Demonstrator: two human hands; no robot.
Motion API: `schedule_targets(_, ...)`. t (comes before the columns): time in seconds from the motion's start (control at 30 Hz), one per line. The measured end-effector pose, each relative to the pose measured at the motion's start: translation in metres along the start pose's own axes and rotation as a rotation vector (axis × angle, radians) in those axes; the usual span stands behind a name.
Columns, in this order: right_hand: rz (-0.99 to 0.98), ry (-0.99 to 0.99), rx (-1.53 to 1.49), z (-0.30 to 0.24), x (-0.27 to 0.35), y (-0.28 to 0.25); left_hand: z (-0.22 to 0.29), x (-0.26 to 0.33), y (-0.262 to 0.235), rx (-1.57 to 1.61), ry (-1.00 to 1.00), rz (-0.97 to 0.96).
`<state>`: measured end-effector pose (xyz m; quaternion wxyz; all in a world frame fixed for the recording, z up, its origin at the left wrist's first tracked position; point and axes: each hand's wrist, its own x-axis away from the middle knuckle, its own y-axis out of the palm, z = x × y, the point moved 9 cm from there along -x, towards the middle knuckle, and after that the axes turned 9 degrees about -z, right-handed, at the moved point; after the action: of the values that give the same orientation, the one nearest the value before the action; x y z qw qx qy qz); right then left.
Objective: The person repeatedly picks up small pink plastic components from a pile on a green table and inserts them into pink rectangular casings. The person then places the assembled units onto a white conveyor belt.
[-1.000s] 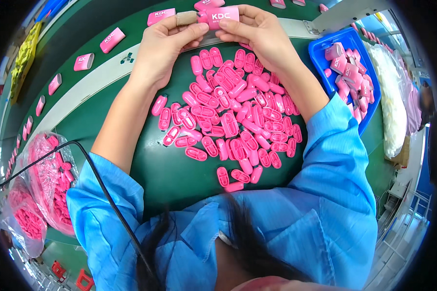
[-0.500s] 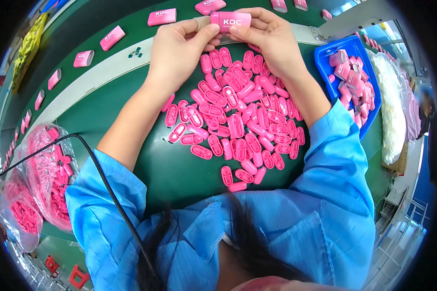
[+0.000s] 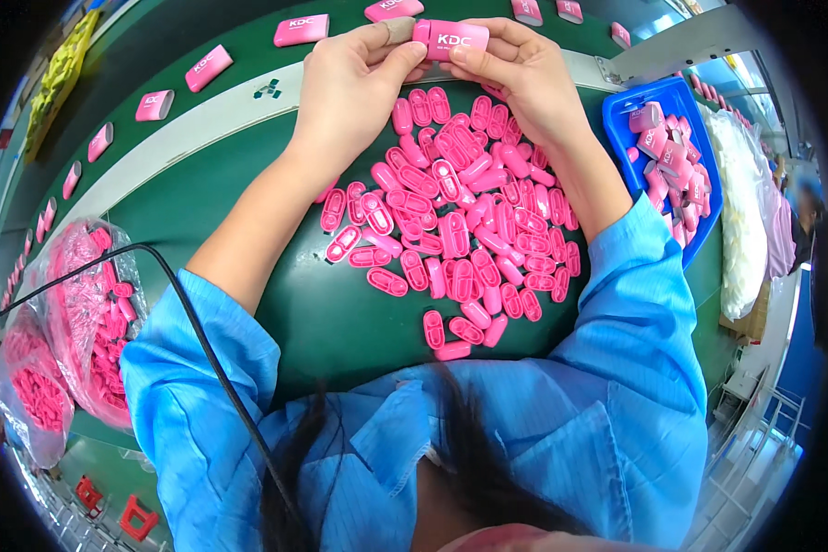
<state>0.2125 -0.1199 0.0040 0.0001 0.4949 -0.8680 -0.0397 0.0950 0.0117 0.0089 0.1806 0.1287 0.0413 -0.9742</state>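
Observation:
At the far side of the table, my two hands hold a flattened pink case (image 3: 469, 36) with white print between them. The fingers of my right hand (image 3: 541, 85) are closed on its right part, thumb on the near face. At its left end sits a pink end cap (image 3: 421, 34), pinched by the thumb and fingers of my left hand (image 3: 351, 90). A beige cover wraps one left fingertip. Whether the cap is fully seated cannot be told. Below my hands lies a spread pile of loose pink caps (image 3: 454, 235), several with their hollow sides up.
Pink cases (image 3: 209, 68) sit along a green conveyor (image 3: 179, 69) beyond a pale rail (image 3: 193, 120). A blue tray (image 3: 614, 129) of cases stands right. Plastic bags (image 3: 74, 313) of pink parts are left. A black cable (image 3: 193, 322) crosses over my left sleeve.
Both hands have shifted slightly right in the picture, still on the case. More of the pink cap shows at its left end. Cases on the conveyor have moved a little left.

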Motion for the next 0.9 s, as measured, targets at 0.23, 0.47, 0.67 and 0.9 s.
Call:
schedule_targets(0.23,0.0,-0.046,0.086,-0.004,0.002,0.001,0.023,0.004,-0.002,-0.328,0.036,-0.012)
schedule_targets(0.47,0.036,-0.124,0.121,-0.013,0.006,0.007,0.034,0.01,0.004,-0.289,0.112,0.029)
schedule_targets(0.67,0.086,-0.285,0.188,-0.035,0.018,0.034,0.038,0.019,0.017,-0.407,-0.07,-0.079)
schedule_targets(0.9,0.073,-0.106,0.413,-0.025,-0.041,-0.012,0.096,0.014,0.002,-0.955,0.467,0.056)
